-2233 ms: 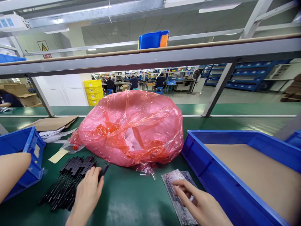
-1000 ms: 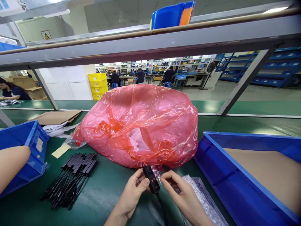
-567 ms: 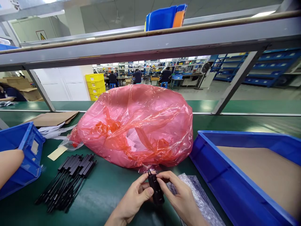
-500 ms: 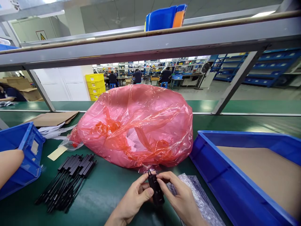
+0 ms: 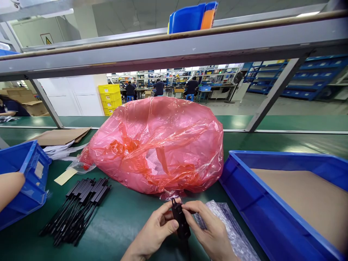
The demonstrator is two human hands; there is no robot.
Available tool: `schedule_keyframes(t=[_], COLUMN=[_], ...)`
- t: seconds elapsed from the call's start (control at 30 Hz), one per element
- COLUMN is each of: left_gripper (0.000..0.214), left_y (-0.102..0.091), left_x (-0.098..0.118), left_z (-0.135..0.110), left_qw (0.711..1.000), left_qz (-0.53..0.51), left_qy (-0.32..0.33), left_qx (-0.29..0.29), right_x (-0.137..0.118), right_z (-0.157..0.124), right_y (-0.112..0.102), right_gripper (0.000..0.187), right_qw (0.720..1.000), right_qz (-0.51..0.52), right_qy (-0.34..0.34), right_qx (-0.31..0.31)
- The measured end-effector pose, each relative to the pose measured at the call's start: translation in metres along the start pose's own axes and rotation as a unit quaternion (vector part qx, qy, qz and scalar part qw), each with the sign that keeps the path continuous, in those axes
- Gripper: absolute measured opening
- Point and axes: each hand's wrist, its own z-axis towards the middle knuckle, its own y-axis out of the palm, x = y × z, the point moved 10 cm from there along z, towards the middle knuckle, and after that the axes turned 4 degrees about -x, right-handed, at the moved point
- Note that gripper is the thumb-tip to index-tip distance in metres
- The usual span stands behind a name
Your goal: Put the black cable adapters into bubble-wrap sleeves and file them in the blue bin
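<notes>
Between my hands is a small black plastic device (image 5: 180, 219) with a loop at its top end and a thin cable hanging from its lower end. My left hand (image 5: 154, 228) grips it from the left, thumb on its face. The thumb and fingertips of my right hand (image 5: 210, 226) pinch its upper right edge. To the left on the green bench lies a pile of black cabled devices (image 5: 78, 208), their boxes pointing away and cables toward me. A large pink plastic bag (image 5: 163, 145) stands right behind my hands. Bubble wrap (image 5: 231, 228) lies partly under my right hand.
At right stands a blue bin (image 5: 247, 203) lined with cardboard. Another blue bin (image 5: 29, 181) is at left, with a person's bare arm (image 5: 9, 188) in front. Paper sheets (image 5: 61, 150), cardboard (image 5: 58, 137) and a yellowish slip (image 5: 65, 176) lie behind. A metal shelf beam (image 5: 174, 52) crosses overhead.
The hands keep the same hold on the black device, which has barely shifted. A bit of its cable now shows below it. The view has moved very slightly.
</notes>
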Motion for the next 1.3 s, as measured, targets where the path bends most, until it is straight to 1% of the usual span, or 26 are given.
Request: schedule_keyframes(t=[0.13, 0.27, 0.33, 0.43, 0.53, 0.67, 0.73, 0.8, 0.87, 0.93, 0.97, 1.0, 1.1, 1.2, 1.3], left_gripper=[0.063, 0.063, 0.062, 0.06, 0.06, 0.065, 0.065, 0.065, 0.064, 0.064, 0.063, 0.062, 0.061, 0.061, 0.059], left_y=[-0.001, -0.003, -0.003, -0.001, 0.001, 0.002, 0.0, -0.004, -0.007, -0.009, -0.008, -0.007, -0.003, -0.002, -0.004], left_x=[0.0, 0.001, 0.002, 0.003, 0.002, -0.004, -0.005, -0.005, -0.003, 0.0, 0.001, 0.001, 0.002, 0.001, -0.002], left_z=[0.001, 0.0, 0.0, 0.0, 0.0, 0.0, 0.0, 0.0, 0.0, 0.001, 0.001, 0.001, 0.001, 0.001, 0.001], left_qw=[1.0, 1.0, 1.0, 1.0, 1.0, 1.0, 1.0, 0.999, 0.999, 0.999, 0.999, 0.999, 0.999, 1.0, 1.0], left_qz=[0.013, 0.017, 0.013, 0.002, -0.002, 0.009, 0.016, 0.016, 0.013, 0.012, 0.012, 0.013, 0.009, 0.003, 0.001], left_qy=[-0.002, -0.003, -0.003, 0.002, 0.003, -0.011, -0.014, -0.015, -0.012, -0.01, -0.009, -0.009, -0.009, -0.007, -0.006], left_qx=[0.003, 0.016, 0.019, 0.017, 0.011, 0.006, 0.014, 0.026, 0.04, 0.048, 0.047, 0.044, 0.03, 0.023, 0.025], right_x=[-0.002, -0.008, -0.007, 0.004, 0.013, 0.009, 0.009, 0.017, 0.03, 0.039, 0.04, 0.039, 0.027, 0.017, 0.013], right_z=[0.001, 0.001, 0.0, -0.002, -0.004, -0.002, -0.003, -0.004, -0.007, -0.007, -0.006, -0.005, 0.0, 0.002, 0.002], right_y=[0.0, -0.001, 0.0, 0.0, 0.001, 0.001, -0.005, -0.013, -0.019, -0.019, -0.017, -0.015, -0.005, 0.004, 0.006], right_gripper=[0.011, 0.011, 0.012, 0.009, 0.012, 0.009, 0.009, 0.013, 0.015, 0.015, 0.013, 0.011, 0.008, 0.017, 0.021], right_qw=[1.0, 1.0, 0.999, 1.0, 0.999, 0.999, 0.999, 0.997, 0.991, 0.985, 0.985, 0.987, 0.995, 0.998, 0.999], right_qz=[-0.005, -0.013, -0.013, -0.003, 0.008, -0.001, -0.006, 0.003, 0.031, 0.053, 0.055, 0.051, 0.036, 0.03, 0.012], right_qy=[-0.004, -0.028, -0.031, 0.001, 0.039, 0.03, 0.032, 0.062, 0.114, 0.15, 0.153, 0.145, 0.093, 0.053, 0.028], right_qx=[0.001, 0.004, 0.003, 0.01, 0.02, 0.013, 0.027, 0.051, 0.068, 0.065, 0.057, 0.047, 0.008, -0.027, -0.028])
